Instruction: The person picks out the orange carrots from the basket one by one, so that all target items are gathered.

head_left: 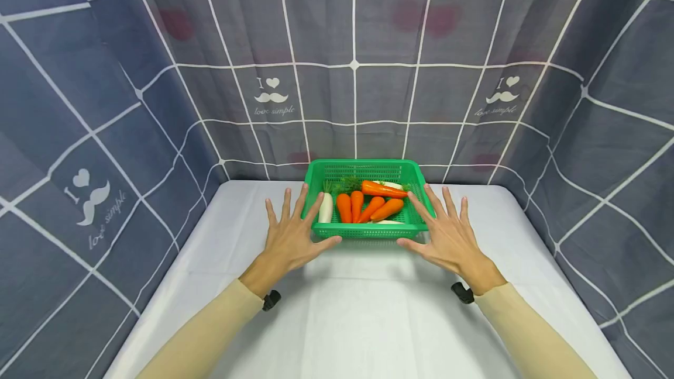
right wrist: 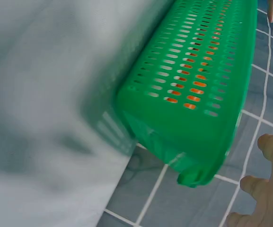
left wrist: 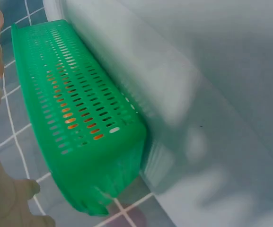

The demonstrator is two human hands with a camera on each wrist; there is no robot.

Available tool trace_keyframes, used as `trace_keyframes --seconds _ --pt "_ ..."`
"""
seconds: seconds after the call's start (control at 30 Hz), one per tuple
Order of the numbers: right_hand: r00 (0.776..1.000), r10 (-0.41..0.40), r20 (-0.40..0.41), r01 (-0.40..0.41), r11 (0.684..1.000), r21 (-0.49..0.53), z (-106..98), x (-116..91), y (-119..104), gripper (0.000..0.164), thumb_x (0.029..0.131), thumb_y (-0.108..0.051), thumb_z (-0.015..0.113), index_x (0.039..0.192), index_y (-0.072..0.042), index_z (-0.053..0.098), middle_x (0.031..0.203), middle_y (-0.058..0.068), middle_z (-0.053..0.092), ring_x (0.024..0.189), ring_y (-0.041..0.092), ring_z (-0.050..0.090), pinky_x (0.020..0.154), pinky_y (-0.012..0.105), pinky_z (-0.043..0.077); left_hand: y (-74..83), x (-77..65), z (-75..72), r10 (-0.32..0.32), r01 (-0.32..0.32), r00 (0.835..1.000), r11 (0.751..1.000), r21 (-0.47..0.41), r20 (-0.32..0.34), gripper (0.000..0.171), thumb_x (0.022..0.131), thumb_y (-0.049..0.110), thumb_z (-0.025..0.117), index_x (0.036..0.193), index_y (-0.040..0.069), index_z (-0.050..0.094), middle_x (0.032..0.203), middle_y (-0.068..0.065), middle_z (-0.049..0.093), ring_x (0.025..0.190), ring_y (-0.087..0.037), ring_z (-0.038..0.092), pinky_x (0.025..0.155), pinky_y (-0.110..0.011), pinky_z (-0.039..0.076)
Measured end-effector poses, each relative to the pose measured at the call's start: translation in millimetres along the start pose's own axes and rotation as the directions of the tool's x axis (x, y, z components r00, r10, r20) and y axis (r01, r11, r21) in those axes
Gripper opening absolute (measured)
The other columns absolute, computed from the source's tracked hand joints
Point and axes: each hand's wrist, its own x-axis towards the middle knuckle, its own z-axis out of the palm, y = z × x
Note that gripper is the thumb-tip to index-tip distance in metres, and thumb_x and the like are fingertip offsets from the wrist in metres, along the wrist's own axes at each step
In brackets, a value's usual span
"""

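A green perforated plastic basket (head_left: 368, 230) sits at the far edge of the white table. Inside it lie several orange carrots (head_left: 386, 209), a white radish (head_left: 326, 208) at its left end and further white pieces partly hidden under the carrots. My left hand (head_left: 292, 238) is spread near the basket's front left corner, fingers straight, holding nothing. On the other side my right hand (head_left: 447, 238) mirrors it at the front right corner, fingers also spread. In both wrist views the basket wall (left wrist: 79, 104) shows beside the hands, with orange visible through its slots.
A white cloth covers the table (head_left: 358, 314). Grey-blue curtains (head_left: 326, 92) with white grid lines stand behind the table and along both sides, close behind the basket. A small black device is strapped at each wrist.
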Motion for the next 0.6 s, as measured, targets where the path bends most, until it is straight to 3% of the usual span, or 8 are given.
trace_keyframes --seconds 0.2,0.4,0.6 --pt "1.0 0.021 0.015 -0.022 1.0 0.016 12 -1 11 0.118 0.095 -0.091 0.07 0.189 -0.038 0.021 0.197 0.015 0.018 0.18 0.061 0.013 0.135 0.093 0.005 -6.7 3.4 11.1 -0.003 0.003 1.0 1.0 -0.01 -0.004 0.117 0.096 0.1 0.052 0.188 0.041 0.011 0.2 -0.007 0.001 0.183 -0.052 -0.003 0.136 -0.092 -0.004" --pt "0.996 0.07 0.061 -0.074 0.996 0.056 21 -6 19 0.117 0.097 -0.088 0.069 0.189 -0.031 0.022 0.197 0.023 0.014 0.179 0.062 0.013 0.136 0.092 0.005 -15.5 5.2 22.8 -0.031 0.032 0.999 0.999 -0.03 0.026 0.114 0.098 0.098 0.051 0.189 0.039 0.013 0.199 -0.011 0.001 0.183 -0.053 0.002 0.136 -0.092 -0.003" --pt "0.988 0.119 0.102 -0.132 0.983 0.131 27 -4 22 0.116 0.101 -0.086 0.067 0.189 -0.024 0.024 0.191 0.032 0.023 0.176 0.063 0.021 0.137 0.09 0.007 -22.9 8.6 31.3 -0.046 0.046 0.999 0.997 -0.061 0.006 0.105 0.105 0.091 0.05 0.189 0.034 0.022 0.194 -0.024 0.022 0.177 -0.056 0.031 0.136 -0.092 0.011"
